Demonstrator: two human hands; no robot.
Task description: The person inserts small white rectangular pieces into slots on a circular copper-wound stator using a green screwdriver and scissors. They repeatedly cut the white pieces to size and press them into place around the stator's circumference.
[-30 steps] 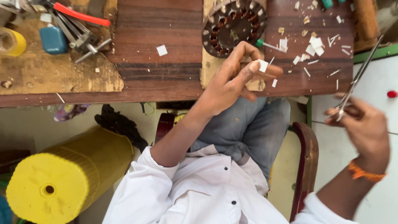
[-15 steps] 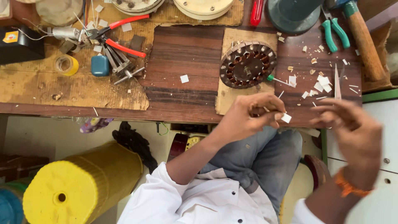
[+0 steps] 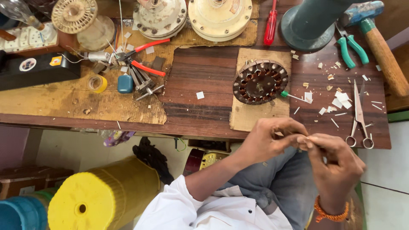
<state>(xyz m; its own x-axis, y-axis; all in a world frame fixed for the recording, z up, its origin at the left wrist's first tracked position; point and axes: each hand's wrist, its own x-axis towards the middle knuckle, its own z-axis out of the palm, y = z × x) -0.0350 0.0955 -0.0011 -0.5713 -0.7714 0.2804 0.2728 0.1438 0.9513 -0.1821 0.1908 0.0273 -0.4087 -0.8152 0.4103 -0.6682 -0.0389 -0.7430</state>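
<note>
Left hand (image 3: 270, 140): grip pinched together on a small white paper slip (image 3: 303, 139), held over the lap just below the desk (image 3: 196, 76) edge.
Right hand (image 3: 336, 164): had let go of the scissors (image 3: 360, 115) it held a second ago and met the left, fingertips (image 3: 313, 140) closed on the same slip.
Scissors: lay on the desk at right, among paper scraps (image 3: 341, 101).
Stator (image 3: 260, 81): sat untouched on its cardboard (image 3: 255, 115).
</note>
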